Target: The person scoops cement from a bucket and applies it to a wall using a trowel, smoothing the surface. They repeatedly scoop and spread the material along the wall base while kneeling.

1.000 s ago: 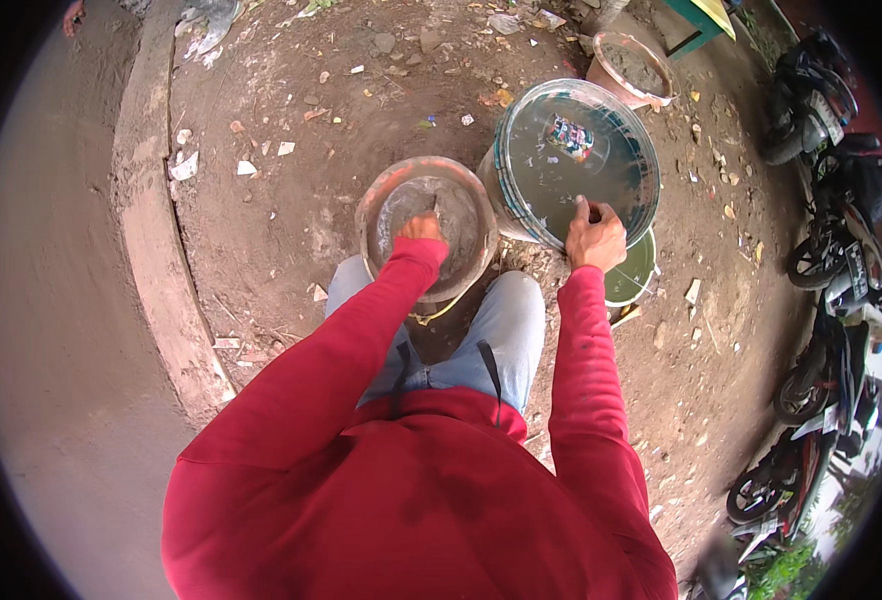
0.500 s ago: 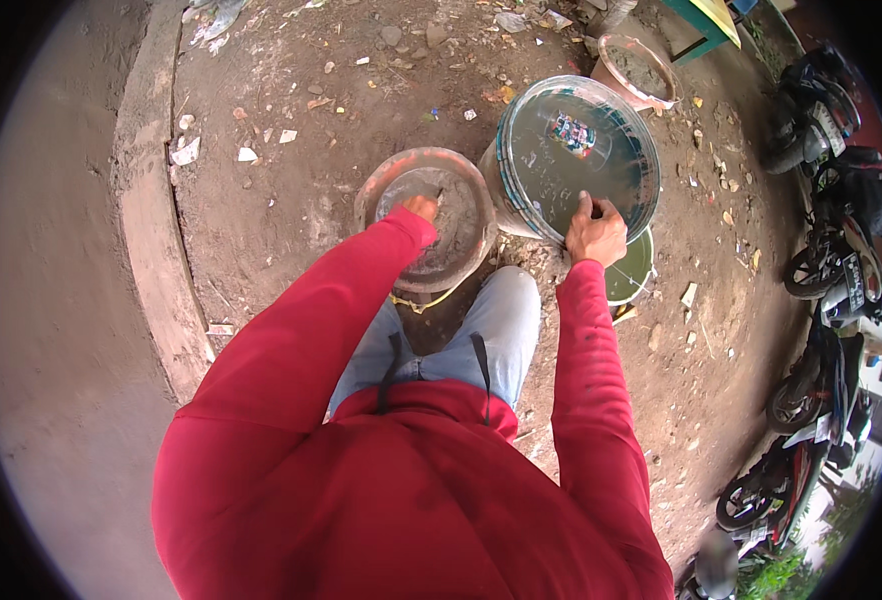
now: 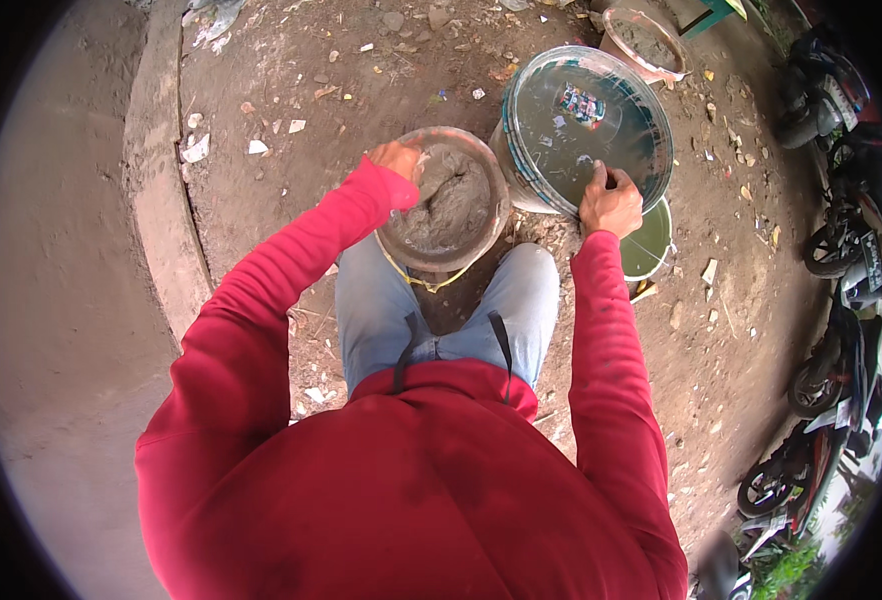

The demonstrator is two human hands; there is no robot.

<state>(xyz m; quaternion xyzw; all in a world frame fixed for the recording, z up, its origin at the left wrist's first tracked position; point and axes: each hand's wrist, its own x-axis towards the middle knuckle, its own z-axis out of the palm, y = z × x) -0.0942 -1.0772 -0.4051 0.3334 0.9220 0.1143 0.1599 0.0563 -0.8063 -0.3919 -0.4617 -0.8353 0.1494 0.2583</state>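
My left hand is closed at the left side of a round bucket of wet grey mortar. Whatever its fingers hold is too small and blurred to make out. A dark gouge runs across the mortar beside the fingers. My right hand grips the near rim of a large bucket of cloudy water, thumb uppermost. A colourful label or scrap shows in that water bucket. The mortar bucket stands just beyond my knees, with its yellow handle hanging at the near side.
A smaller green bucket stands to the right behind my right wrist. Another bucket of mortar is farther off. Parked motorcycles line the right. A concrete kerb runs along the left. Small debris litters the dirt ground.
My left hand has moved from inside the mortar bucket up and left to its rim side, uncovering the mortar. My right hand stays on the water bucket's rim. The view has shifted slightly.
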